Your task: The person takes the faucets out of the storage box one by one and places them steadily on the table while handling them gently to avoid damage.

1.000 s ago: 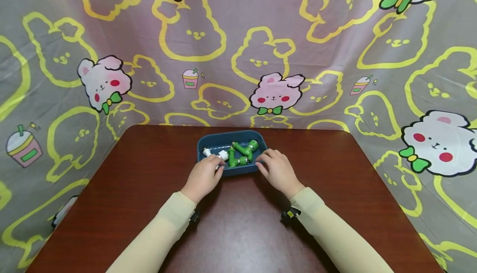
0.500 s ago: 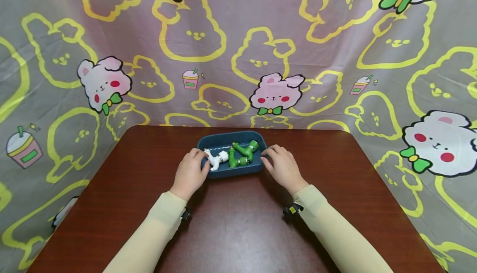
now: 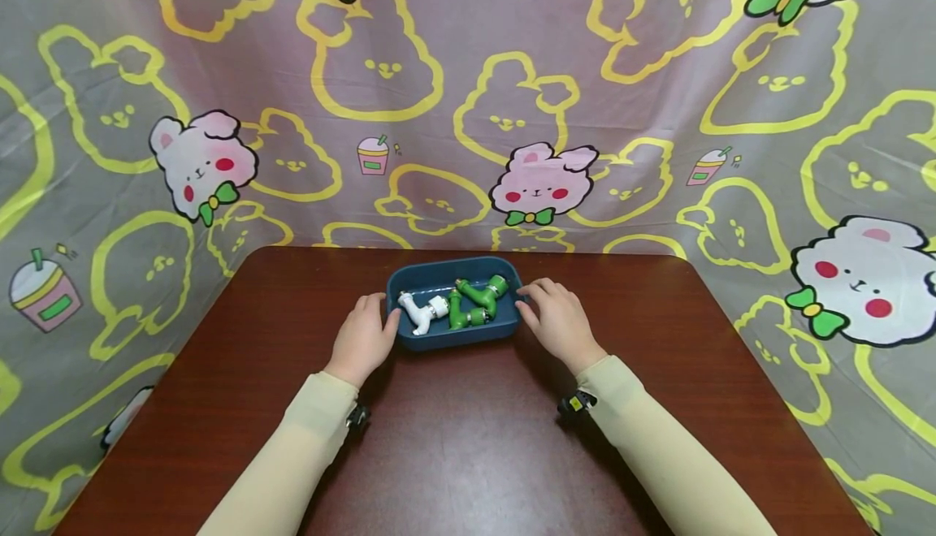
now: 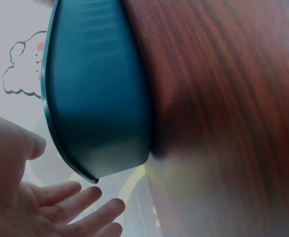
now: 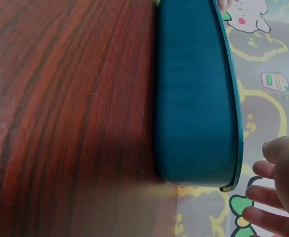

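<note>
A dark blue plastic bin (image 3: 457, 339) rests on the table. Inside lie a white plastic tap (image 3: 422, 311) on the left and two green plastic taps, one (image 3: 488, 296) at the back right and one (image 3: 462, 318) nearer the front. My left hand (image 3: 360, 339) is at the bin's left end, its thumb and fingers spread apart around that corner in the left wrist view. At the opposite end is my right hand (image 3: 559, 323), fingertips beside the rim, thumb and fingers apart in the right wrist view. Neither hand holds anything.
The dark red-brown wooden table (image 3: 468, 438) extends around the bin. A patterned curtain (image 3: 453, 97) with rabbit drawings hangs behind it and along both sides. Small black cameras are strapped on both wrists.
My left hand has come out from over the white tap and moved left to the bin's end, uncovering the tap. My right hand has shifted slightly right, off the rim.
</note>
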The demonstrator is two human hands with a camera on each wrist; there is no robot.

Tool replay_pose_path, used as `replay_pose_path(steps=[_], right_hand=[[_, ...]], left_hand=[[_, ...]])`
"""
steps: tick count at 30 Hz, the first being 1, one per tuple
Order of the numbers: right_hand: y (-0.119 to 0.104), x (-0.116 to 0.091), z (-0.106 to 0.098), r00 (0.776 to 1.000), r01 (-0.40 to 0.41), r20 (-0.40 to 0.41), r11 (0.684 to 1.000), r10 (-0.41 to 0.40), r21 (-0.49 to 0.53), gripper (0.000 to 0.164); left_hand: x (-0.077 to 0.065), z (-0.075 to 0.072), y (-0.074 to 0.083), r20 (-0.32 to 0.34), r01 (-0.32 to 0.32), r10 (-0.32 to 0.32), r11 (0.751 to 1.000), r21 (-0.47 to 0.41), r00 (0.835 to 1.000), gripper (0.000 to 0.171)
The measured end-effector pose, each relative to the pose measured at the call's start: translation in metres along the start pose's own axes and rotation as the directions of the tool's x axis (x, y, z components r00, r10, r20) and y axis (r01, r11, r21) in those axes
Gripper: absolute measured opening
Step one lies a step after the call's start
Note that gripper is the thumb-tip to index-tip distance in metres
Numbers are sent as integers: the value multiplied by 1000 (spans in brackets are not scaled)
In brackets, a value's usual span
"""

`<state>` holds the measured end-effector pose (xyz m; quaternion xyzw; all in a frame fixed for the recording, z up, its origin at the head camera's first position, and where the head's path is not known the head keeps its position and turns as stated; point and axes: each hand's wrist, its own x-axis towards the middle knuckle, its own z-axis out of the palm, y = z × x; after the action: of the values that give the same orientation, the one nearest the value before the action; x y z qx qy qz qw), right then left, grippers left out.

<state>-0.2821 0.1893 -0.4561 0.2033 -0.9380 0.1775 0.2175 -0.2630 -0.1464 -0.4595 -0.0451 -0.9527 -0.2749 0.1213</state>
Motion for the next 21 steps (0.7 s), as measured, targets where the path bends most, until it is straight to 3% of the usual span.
replay_pose_path(steps=[9, 17, 21], right_hand=[[3, 0, 1, 1000, -18, 12, 1000, 18, 5, 27], [3, -1, -1, 1000, -22, 4, 1000, 22, 15, 25], [4, -2, -2, 1000, -26, 4, 999, 26, 18, 25]], left_hand=[[4, 2, -3, 36, 15, -14, 1000, -15, 999, 42], [7, 4, -2, 96, 71, -63, 994, -88, 993, 45], [5, 5, 0, 95, 81, -71, 991, -107, 993, 45]])
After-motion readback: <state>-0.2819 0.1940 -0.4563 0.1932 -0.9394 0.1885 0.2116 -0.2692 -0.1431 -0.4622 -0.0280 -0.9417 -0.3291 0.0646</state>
